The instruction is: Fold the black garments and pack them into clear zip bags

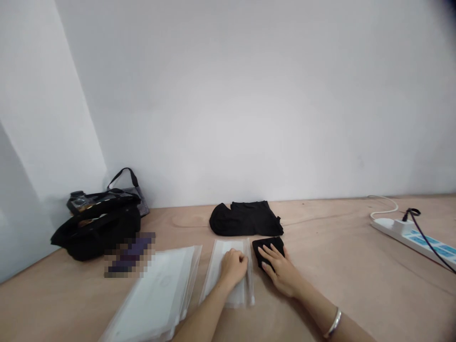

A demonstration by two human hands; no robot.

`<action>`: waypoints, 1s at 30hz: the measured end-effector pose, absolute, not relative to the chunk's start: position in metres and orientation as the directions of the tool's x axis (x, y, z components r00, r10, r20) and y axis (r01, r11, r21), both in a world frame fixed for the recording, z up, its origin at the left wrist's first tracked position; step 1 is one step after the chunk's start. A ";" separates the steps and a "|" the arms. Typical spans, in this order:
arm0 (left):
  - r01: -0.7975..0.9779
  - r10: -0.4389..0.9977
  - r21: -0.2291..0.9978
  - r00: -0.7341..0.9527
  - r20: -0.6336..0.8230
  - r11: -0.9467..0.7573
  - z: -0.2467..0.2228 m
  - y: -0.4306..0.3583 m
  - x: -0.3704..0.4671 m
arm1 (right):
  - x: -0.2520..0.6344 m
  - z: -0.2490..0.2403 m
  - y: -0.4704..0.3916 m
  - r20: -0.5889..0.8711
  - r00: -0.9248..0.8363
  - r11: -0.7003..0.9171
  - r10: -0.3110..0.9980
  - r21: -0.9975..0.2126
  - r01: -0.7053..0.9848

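Note:
My left hand (234,266) rests on a clear zip bag (213,280) with a white insert, lying flat on the table. Its fingers are curled in, and what they may pinch is hidden. Beside the bag, my right hand (280,273) lies with fingers spread flat over a small folded piece of black cloth (260,246). Farther back, close to the wall, black cloth garments (245,219) lie laid out, one with a rounded end like a sock. To the left of my left hand, several more zip bags (160,280) overlap in a stack.
A black bag (103,232) and a striped bag (143,204) stand at the left by the wall, with a bottle (80,199) among them. A blurred-out dark item (131,254) lies before them. At the right is a power strip (420,240) with plugged-in cables.

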State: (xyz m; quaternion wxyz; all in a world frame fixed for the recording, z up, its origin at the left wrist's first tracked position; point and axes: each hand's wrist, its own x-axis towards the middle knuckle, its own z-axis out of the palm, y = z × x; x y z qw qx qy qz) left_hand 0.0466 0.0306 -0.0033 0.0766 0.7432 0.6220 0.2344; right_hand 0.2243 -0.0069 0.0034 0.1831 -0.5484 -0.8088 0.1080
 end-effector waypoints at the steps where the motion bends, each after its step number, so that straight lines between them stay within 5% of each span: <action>1: 0.879 0.962 0.425 0.115 0.247 -0.215 -0.005 0.032 0.047 | 0.222 0.003 -0.007 0.189 -0.307 0.359 0.933 -0.404 0.841; 8: 0.824 0.962 0.515 0.129 0.239 -0.239 -0.005 0.033 0.050 | 0.215 0.018 -0.016 0.151 -0.347 0.377 0.926 -0.455 0.807; 12: 0.814 0.957 0.523 0.131 0.260 -0.254 -0.007 0.031 0.049 | 0.224 0.031 -0.003 0.231 -0.426 0.484 0.874 -0.351 0.802; 20: 0.808 0.942 0.517 0.135 0.306 -0.284 -0.007 0.029 0.051 | 0.226 0.023 0.017 0.069 -0.565 0.552 0.822 -0.336 0.763; 27: 0.785 0.927 0.527 0.157 0.340 -0.326 0.000 0.030 0.051 | 0.207 0.022 0.006 0.021 -0.525 0.502 0.851 -0.327 0.801; 30: 0.789 0.914 0.488 0.222 0.339 -0.373 0.008 0.024 0.048 | 0.191 0.016 -0.004 0.053 -0.356 0.353 0.933 -0.335 0.874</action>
